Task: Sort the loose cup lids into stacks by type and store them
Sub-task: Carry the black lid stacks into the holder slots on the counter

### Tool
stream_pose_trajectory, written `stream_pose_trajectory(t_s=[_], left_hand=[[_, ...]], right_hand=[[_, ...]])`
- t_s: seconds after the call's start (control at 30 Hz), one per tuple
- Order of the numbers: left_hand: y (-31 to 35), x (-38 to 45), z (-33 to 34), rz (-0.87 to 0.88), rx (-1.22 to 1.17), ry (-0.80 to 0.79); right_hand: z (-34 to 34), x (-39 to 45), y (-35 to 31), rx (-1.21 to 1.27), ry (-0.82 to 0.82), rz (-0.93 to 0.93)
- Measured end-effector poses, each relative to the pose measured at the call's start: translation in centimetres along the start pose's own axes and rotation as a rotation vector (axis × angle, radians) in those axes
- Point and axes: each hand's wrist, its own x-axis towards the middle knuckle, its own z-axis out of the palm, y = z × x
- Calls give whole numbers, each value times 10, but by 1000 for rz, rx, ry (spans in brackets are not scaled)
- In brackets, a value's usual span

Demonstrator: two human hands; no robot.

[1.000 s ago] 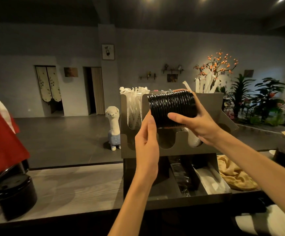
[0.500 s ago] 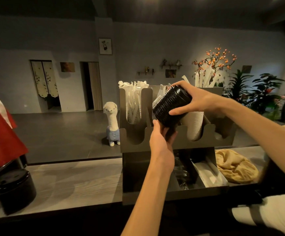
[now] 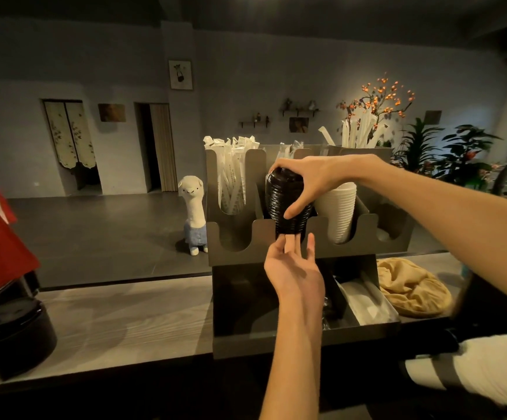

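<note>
- Since 0.5 s ago: stack of black lids (image 3: 287,204) has swung from a tilt in mid-air to upright, lower end now down inside the organizer's second slot from the left.
- Left hand (image 3: 294,268) has let go of the stack's underside; it now sits just below the slot's front cutout, palm up, fingers straight and loosely spread, fingertips (image 3: 288,237) touching the stack's bottom edge.
- Right hand (image 3: 309,183) grips the stack from the top, thumb curled across the front, fingers wrapped over the top lid.
- Grey organizer (image 3: 364,241) stands near the bench's far edge, right of centre.
- Leftmost slot: wrapped straws (image 3: 231,174), upright.
- Slot right of the black stack: stack of white lids (image 3: 338,213), leaning slightly.
- Far-right slot: contents unclear.
- More wrapped straws (image 3: 358,131) stick up behind the organizer's right end.
- Lower tray (image 3: 367,324) holds wrapped items, too dim to identify.
- Tan cloth (image 3: 412,289) lies bunched on the bench just right of the organizer.
- Black lidded container (image 3: 16,334) at the bench's left end, well apart from the organizer.
- Alpaca plush (image 3: 193,213) on the floor beyond the bench.
</note>
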Motion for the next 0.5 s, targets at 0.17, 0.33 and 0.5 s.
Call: stream_pose_trajectory(t_s=[0.17, 0.33, 0.5], left_hand=[[5, 4, -8, -36, 34, 77], [20, 5, -15, 15, 241, 114], [26, -4, -12, 2, 271, 94]], right_hand=[[11, 5, 8, 52, -11, 7], [7, 4, 12, 113, -16, 14], [14, 3, 13, 111, -30, 11]])
